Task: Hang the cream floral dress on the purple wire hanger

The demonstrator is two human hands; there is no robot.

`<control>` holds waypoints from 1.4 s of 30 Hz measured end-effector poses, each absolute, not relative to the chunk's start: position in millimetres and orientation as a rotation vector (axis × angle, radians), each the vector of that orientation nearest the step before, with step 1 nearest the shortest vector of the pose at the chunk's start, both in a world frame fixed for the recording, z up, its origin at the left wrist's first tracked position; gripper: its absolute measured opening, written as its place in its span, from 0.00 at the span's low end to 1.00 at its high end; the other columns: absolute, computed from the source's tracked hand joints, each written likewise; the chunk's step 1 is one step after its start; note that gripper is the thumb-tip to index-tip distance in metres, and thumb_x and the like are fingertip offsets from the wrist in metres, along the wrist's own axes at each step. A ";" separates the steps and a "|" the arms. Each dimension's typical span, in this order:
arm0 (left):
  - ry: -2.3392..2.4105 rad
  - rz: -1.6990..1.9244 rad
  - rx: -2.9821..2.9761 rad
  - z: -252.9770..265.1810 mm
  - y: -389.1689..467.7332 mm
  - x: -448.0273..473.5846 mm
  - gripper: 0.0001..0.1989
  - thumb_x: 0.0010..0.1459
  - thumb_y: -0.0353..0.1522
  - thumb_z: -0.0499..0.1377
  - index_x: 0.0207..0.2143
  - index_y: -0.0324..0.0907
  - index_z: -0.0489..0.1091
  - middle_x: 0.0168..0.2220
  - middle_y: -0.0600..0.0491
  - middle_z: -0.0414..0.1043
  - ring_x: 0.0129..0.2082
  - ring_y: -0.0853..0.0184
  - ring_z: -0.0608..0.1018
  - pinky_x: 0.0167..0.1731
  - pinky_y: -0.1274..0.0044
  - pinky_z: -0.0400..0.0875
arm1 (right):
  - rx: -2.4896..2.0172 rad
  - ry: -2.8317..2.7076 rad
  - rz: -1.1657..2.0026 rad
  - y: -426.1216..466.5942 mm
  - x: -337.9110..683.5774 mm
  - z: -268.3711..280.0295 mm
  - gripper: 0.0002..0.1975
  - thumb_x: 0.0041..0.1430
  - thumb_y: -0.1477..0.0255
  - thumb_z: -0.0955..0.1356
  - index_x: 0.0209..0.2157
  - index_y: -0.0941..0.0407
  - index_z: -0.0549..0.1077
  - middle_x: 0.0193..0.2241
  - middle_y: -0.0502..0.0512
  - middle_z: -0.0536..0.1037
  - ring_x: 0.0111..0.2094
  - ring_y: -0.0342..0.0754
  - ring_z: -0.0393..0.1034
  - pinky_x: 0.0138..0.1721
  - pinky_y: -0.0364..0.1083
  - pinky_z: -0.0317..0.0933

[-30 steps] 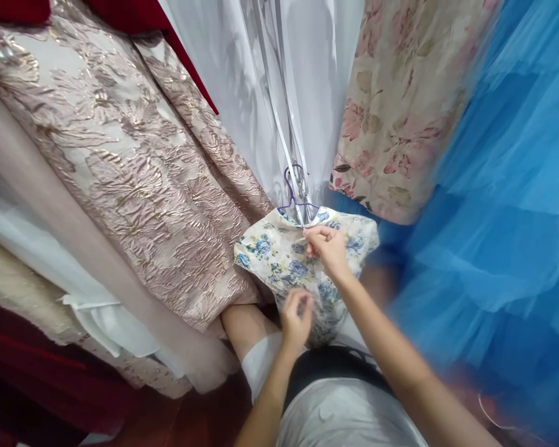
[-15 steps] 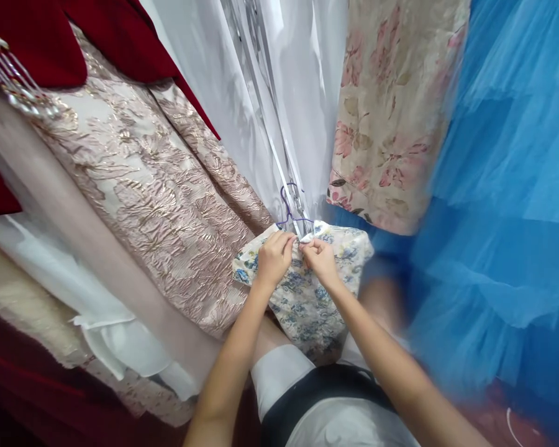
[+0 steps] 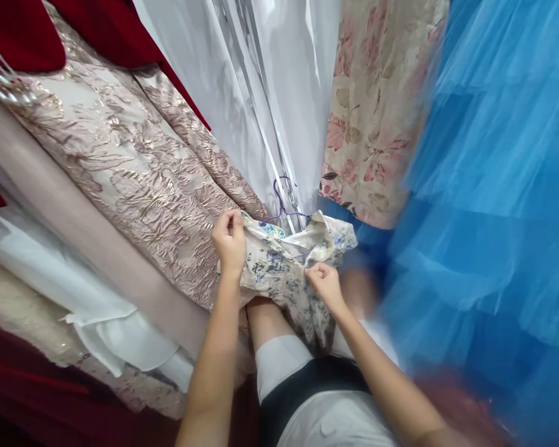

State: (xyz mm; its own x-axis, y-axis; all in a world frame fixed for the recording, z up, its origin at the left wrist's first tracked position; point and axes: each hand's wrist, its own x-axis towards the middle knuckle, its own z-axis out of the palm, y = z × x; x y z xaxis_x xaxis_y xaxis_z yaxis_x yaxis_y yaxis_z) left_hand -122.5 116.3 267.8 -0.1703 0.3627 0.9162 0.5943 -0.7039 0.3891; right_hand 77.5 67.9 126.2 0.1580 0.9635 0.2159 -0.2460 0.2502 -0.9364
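Observation:
A pale dress with a blue floral print [image 3: 272, 267] hangs in front of me on a thin purple hanger [image 3: 282, 202]. My left hand [image 3: 230, 242] is closed on its left shoulder edge, thumb and fingers pinching the cloth. My right hand [image 3: 325, 280] pinches the edge of the front opening, lower and near the middle. Between the hands the neckline is spread, and part of the hanger bar shows through the opening. The dress's lower part falls in folds above my legs.
On the left hang a pink-gold brocade garment [image 3: 158, 180], red garments [image 3: 116, 37] and a white one [image 3: 116, 341]. White cloth [image 3: 298, 81] hangs behind the hanger. A pink floral garment [image 3: 372, 130] and layered blue tulle [image 3: 489, 205] are on the right.
My hands were together at the neckline; now they are apart. The left went to the shoulder, the right moved down a little, and the neckline has opened.

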 end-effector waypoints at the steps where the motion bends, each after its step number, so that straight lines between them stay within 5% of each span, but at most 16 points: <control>1: -1.180 -2.006 -1.898 265.6 120.9 -139.5 0.12 0.67 0.38 0.57 0.38 0.39 0.73 0.35 0.51 0.74 0.37 0.68 0.74 0.41 0.77 0.68 | -0.911 -1.028 1.058 61.9 82.1 125.4 0.13 0.45 0.62 0.70 0.18 0.54 0.65 0.09 0.42 0.62 0.12 0.38 0.52 0.17 0.39 0.45; 11: -1.660 -2.337 -1.592 126.4 121.0 -192.4 0.24 0.62 0.54 0.52 0.28 0.43 0.59 0.22 0.60 0.54 0.22 0.71 0.59 0.23 0.79 0.58 | -0.869 -1.107 1.189 50.8 88.7 119.0 0.12 0.46 0.65 0.68 0.17 0.54 0.64 0.09 0.44 0.62 0.12 0.40 0.54 0.18 0.40 0.47; 17: -1.710 -2.342 -1.684 52.8 83.3 -109.4 0.20 0.64 0.48 0.55 0.29 0.42 0.68 0.28 0.53 0.68 0.30 0.66 0.71 0.32 0.76 0.67 | -1.045 -1.433 1.153 69.5 118.9 108.8 0.09 0.48 0.69 0.67 0.19 0.55 0.66 0.13 0.46 0.67 0.17 0.41 0.61 0.23 0.41 0.53; 19: -1.650 -2.362 -1.755 52.5 72.0 -83.3 0.18 0.65 0.46 0.55 0.34 0.42 0.72 0.31 0.50 0.73 0.33 0.63 0.75 0.36 0.75 0.70 | -1.119 -1.614 1.164 68.9 128.8 112.0 0.07 0.48 0.69 0.71 0.26 0.58 0.72 0.20 0.49 0.74 0.23 0.44 0.66 0.27 0.42 0.56; 22: -1.530 -2.369 -1.920 71.2 60.2 -55.6 0.17 0.65 0.45 0.57 0.34 0.41 0.75 0.32 0.49 0.75 0.34 0.63 0.77 0.36 0.75 0.70 | -0.961 -1.863 1.157 62.4 135.4 123.0 0.20 0.45 0.64 0.78 0.39 0.58 0.75 0.33 0.52 0.77 0.33 0.46 0.68 0.34 0.43 0.60; 28: -1.528 -2.415 -2.619 103.4 49.6 -38.7 0.19 0.63 0.47 0.62 0.34 0.40 0.74 0.27 0.53 0.71 0.27 0.69 0.72 0.28 0.80 0.66 | -0.620 -1.847 1.554 53.2 129.7 140.4 0.25 0.57 0.50 0.72 0.25 0.58 0.66 0.20 0.42 0.56 0.23 0.38 0.46 0.24 0.41 0.42; 32: -1.502 -2.569 -3.057 87.4 41.6 -50.2 0.29 0.54 0.52 0.67 0.50 0.44 0.72 0.38 0.49 0.75 0.34 0.65 0.76 0.35 0.77 0.72 | -0.675 -1.634 1.528 35.9 137.2 151.9 0.24 0.55 0.51 0.73 0.28 0.59 0.71 0.21 0.46 0.65 0.22 0.39 0.54 0.23 0.40 0.48; 37: -2.027 -1.810 -3.138 61.2 42.3 -85.4 0.27 0.44 0.54 0.71 0.28 0.37 0.76 0.27 0.49 0.74 0.28 0.63 0.74 0.32 0.73 0.71 | -0.794 -1.339 1.195 4.6 168.4 175.4 0.18 0.52 0.55 0.75 0.29 0.57 0.77 0.26 0.53 0.75 0.26 0.47 0.68 0.27 0.43 0.61; 42: -1.704 -1.775 -3.006 74.8 46.5 -127.1 0.24 0.51 0.52 0.66 0.29 0.39 0.79 0.31 0.46 0.78 0.33 0.57 0.77 0.37 0.68 0.74 | -0.939 -1.344 0.659 20.3 211.4 194.0 0.20 0.51 0.54 0.75 0.23 0.56 0.74 0.21 0.50 0.67 0.23 0.44 0.60 0.23 0.42 0.53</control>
